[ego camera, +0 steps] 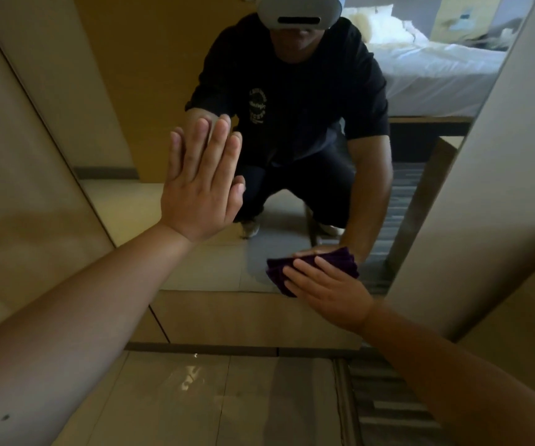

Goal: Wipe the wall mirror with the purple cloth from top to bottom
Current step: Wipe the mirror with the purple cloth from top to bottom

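The wall mirror (pixel 150 220) fills the middle of the head view and reaches down close to the floor. My left hand (pixel 200 185) lies flat against the glass with its fingers together and pointing up; it holds nothing. My right hand (pixel 327 291) presses the folded purple cloth (pixel 340 260) onto the glass near the mirror's bottom edge, right of centre. The cloth shows above and left of my fingers. In the mirror a crouching person in dark clothes is reflected.
Beige wall panels (pixel 24 194) flank the mirror on both sides, and another panel (pixel 243 317) runs below it. Glossy floor tiles (pixel 176 397) lie underneath, with striped carpet (pixel 388 403) to the right. A white bed (pixel 430 66) appears in the reflection.
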